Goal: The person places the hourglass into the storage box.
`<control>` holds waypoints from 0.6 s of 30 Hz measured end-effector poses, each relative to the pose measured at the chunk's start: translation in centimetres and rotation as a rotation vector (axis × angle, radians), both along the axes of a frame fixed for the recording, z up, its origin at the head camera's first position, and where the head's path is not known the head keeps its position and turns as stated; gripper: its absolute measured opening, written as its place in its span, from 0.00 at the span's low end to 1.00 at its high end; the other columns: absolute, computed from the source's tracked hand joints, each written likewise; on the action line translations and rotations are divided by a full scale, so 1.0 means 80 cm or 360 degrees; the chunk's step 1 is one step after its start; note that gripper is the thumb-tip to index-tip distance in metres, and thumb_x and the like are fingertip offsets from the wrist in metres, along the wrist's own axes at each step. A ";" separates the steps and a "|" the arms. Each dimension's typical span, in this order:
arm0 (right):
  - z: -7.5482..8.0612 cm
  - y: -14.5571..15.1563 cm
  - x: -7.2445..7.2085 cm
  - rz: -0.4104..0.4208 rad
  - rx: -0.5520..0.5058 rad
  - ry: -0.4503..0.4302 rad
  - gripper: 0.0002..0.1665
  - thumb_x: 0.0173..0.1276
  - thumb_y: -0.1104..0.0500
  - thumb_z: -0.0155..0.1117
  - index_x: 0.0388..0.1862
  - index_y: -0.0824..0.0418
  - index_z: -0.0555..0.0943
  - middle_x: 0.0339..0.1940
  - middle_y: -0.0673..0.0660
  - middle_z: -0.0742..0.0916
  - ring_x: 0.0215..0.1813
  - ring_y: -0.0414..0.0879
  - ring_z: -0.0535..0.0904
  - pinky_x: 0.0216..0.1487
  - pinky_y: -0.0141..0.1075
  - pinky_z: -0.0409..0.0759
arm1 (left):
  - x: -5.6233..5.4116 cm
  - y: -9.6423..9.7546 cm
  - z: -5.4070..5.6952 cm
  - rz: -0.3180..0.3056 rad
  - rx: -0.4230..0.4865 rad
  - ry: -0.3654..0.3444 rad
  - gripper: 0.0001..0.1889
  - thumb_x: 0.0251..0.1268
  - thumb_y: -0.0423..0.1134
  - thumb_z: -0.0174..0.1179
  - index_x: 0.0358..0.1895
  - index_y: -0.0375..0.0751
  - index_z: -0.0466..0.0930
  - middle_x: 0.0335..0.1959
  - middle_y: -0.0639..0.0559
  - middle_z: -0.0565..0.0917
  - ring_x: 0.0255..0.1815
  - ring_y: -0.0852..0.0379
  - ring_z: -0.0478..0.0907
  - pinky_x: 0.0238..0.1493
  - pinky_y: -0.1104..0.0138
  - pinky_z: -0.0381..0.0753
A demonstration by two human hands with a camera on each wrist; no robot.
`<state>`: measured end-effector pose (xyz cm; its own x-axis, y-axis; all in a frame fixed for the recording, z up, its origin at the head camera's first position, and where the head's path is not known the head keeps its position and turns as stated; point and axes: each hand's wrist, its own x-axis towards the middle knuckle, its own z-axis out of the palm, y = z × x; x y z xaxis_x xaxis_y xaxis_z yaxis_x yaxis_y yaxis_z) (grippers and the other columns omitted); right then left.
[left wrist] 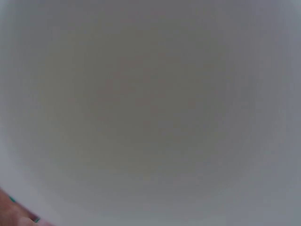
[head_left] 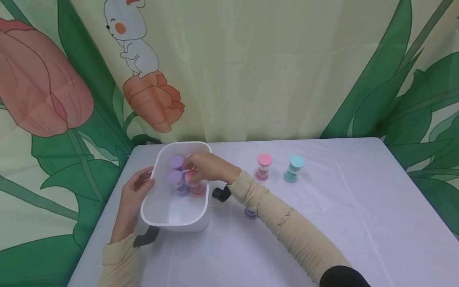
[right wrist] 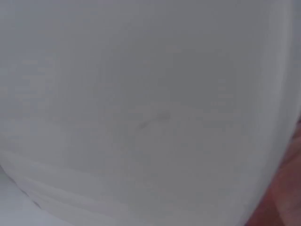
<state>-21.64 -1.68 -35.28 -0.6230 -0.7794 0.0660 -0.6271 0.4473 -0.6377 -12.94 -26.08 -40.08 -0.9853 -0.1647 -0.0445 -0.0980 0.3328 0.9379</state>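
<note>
A white plastic bin (head_left: 172, 215) stands on the left of the table, with several small sand timers upright inside. My left hand (head_left: 134, 193) holds the bin's left rim. Over the right rim reaches my right hand (head_left: 208, 167), its fingers down among the timers, pinching a pink sand timer (head_left: 191, 174) by its top. Beside it are purple sand timers (head_left: 175, 177). The hand partly hides the bin's back right part. Both wrist views are filled by the pale bin wall (left wrist: 150, 113), with only a bit of hand at a lower corner.
On the table (head_left: 322, 223), a pink-capped sand timer (head_left: 264, 166) and a teal sand timer (head_left: 294, 168) stand right of the bin. A purple timer (head_left: 251, 214) is mostly hidden under my right forearm. A printed curtain (head_left: 272, 71) hangs behind the table.
</note>
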 end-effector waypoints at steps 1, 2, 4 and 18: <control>0.000 0.001 0.000 0.0009 -0.0029 -0.0013 0.22 0.59 0.65 0.73 0.53 0.66 0.84 0.50 0.59 0.88 0.48 0.45 0.83 0.51 0.28 0.79 | 0.000 0.000 0.000 0.0002 -0.0002 0.0000 0.26 0.73 0.52 0.56 0.71 0.54 0.69 0.65 0.45 0.74 0.51 0.66 0.78 0.45 0.74 0.83; 0.000 0.003 0.000 0.0019 -0.0059 -0.0032 0.21 0.59 0.65 0.72 0.53 0.67 0.84 0.50 0.60 0.88 0.49 0.46 0.84 0.52 0.28 0.80 | 0.000 0.001 -0.001 0.0002 0.0000 0.0001 0.26 0.73 0.52 0.56 0.71 0.54 0.69 0.65 0.45 0.74 0.51 0.66 0.79 0.44 0.74 0.83; 0.001 0.007 0.000 0.0036 -0.0111 -0.0048 0.21 0.60 0.64 0.73 0.53 0.68 0.83 0.50 0.61 0.88 0.49 0.47 0.84 0.53 0.30 0.81 | -0.001 0.001 -0.001 -0.0002 0.0004 0.0001 0.26 0.74 0.51 0.56 0.71 0.54 0.69 0.65 0.45 0.74 0.51 0.66 0.79 0.44 0.73 0.83; 0.016 0.038 0.008 -0.0006 -0.0238 0.0004 0.23 0.62 0.57 0.74 0.54 0.65 0.83 0.52 0.58 0.86 0.56 0.50 0.81 0.59 0.38 0.79 | -0.001 0.001 0.000 0.0000 -0.0030 -0.0014 0.26 0.74 0.51 0.55 0.72 0.53 0.68 0.65 0.46 0.74 0.51 0.69 0.78 0.44 0.75 0.82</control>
